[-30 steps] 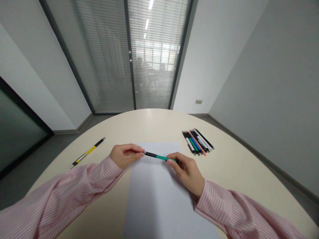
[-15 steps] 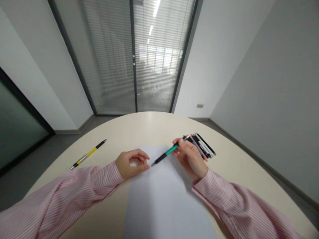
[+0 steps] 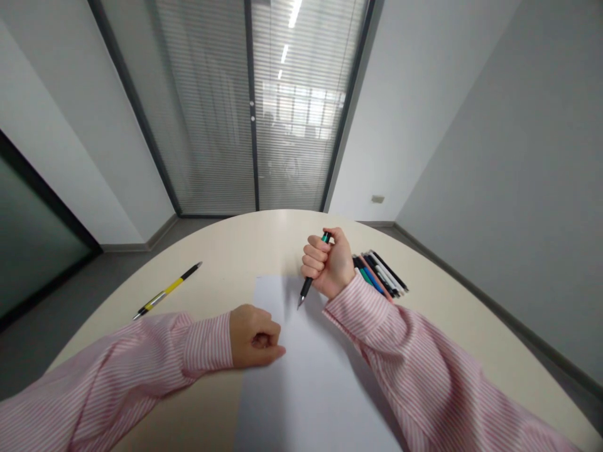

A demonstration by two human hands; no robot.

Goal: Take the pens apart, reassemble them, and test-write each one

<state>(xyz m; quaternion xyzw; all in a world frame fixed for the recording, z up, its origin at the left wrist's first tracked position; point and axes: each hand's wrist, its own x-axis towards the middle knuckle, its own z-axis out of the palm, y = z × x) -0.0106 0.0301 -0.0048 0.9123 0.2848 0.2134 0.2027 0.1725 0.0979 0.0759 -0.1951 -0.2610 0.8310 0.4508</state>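
Cream counter (image 3: pixel 282 233): right hand (image 3: pixel 335 267) fisted round green-black pen (image 3: pixel 306 289), long axis slanted, tip down-left over white paper (image 3: pixel 320 383), towards left hand (image 3: pixel 254 338), its fingers loosely curled, seemingly empty.

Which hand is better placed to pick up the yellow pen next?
Probably the left hand: it's nearer the yellow pen and appears to hold nothing, while the right hand is closed around the green-and-black pen.

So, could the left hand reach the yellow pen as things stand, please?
Probably yes: the left hand appears empty, and the yellow pen lies uncovered on the table beyond the left sleeve.
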